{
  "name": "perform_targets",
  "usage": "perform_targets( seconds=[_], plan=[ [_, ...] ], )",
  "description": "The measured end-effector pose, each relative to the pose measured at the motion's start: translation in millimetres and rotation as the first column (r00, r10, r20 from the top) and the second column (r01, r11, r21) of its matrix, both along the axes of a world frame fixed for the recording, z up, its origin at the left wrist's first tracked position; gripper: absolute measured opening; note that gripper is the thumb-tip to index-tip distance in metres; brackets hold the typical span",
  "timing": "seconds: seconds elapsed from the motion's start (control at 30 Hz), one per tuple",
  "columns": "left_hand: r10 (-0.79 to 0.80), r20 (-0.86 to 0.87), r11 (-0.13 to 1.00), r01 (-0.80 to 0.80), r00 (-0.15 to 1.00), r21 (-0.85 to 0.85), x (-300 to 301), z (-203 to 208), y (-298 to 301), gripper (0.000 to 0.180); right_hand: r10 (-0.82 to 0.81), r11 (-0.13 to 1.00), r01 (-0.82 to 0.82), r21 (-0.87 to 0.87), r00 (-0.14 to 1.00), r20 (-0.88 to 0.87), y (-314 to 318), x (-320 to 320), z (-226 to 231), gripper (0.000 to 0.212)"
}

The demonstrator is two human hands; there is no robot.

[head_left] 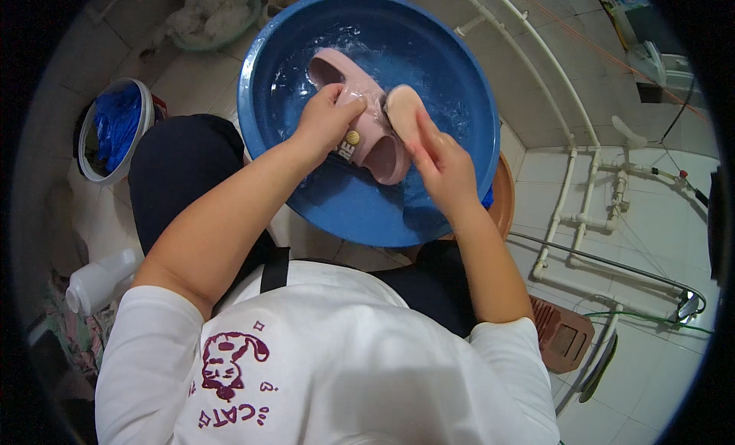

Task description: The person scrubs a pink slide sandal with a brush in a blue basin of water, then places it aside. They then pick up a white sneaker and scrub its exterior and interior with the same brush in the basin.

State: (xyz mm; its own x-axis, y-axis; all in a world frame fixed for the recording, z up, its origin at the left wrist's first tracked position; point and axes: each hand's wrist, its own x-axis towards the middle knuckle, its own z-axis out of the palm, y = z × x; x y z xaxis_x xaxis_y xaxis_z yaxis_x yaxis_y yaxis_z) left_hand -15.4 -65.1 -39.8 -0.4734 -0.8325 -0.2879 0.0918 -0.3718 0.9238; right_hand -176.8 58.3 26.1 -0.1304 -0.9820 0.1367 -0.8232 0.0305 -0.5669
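- Head view, centre: the pink slipper is held inside the blue basin, above shallow water; the placement presumably lets drips fall back in.
- Left hand: grip closed on the slipper's upper, thumb on top, apparently to steady it and keep its side turned toward the other hand.
- Right hand: grip closed around a pale oval scrubber, fingers along its back; its edge meets or nearly meets the slipper. Contact cannot be confirmed.
- The basin sits before the wearer's knees, within easy reach of both hands.
- Materials: slipper smooth, wet-looking, foam-like, with a broad open-ended band and a round yellow ornament. Basin round, glossy, apparently plastic. Scrubber smooth-backed, with a dark edge, possibly bristle.
- Left of frame: a round white bucket holding crinkled blue plastic; a smooth white bottle lies below.
- Lower right: a ridged brown washboard, beside rigid white pipes.
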Motion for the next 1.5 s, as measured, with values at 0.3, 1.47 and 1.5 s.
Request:
perform_targets(
  seconds=[0.3, 1.47, 1.5],
  plan=[
    [-0.016, 0.013, 0.999, 0.016, 1.000, -0.028, 0.4, 2.5, 3.2, 0.044, 0.131, 0.991, -0.136, -0.005, 0.963, -0.238, 38.7, -27.1, 7.1, 0.046],
    [0.208, 0.290, 0.493, 0.156, 0.934, -0.856, 22.6, 53.0, 6.9, 0.048, -0.166, 0.967, 0.253, 0.000, 0.634, 0.755, -20.2, -8.0, 2.3, 0.068],
    [0.217, 0.296, 0.476, 0.164, 0.930, -0.864, 22.6, 54.8, 6.7, 0.045, -0.269, 0.945, 0.319, 0.076, 0.621, 0.736, -24.5, -19.7, -10.7, 0.063]
  ],
)
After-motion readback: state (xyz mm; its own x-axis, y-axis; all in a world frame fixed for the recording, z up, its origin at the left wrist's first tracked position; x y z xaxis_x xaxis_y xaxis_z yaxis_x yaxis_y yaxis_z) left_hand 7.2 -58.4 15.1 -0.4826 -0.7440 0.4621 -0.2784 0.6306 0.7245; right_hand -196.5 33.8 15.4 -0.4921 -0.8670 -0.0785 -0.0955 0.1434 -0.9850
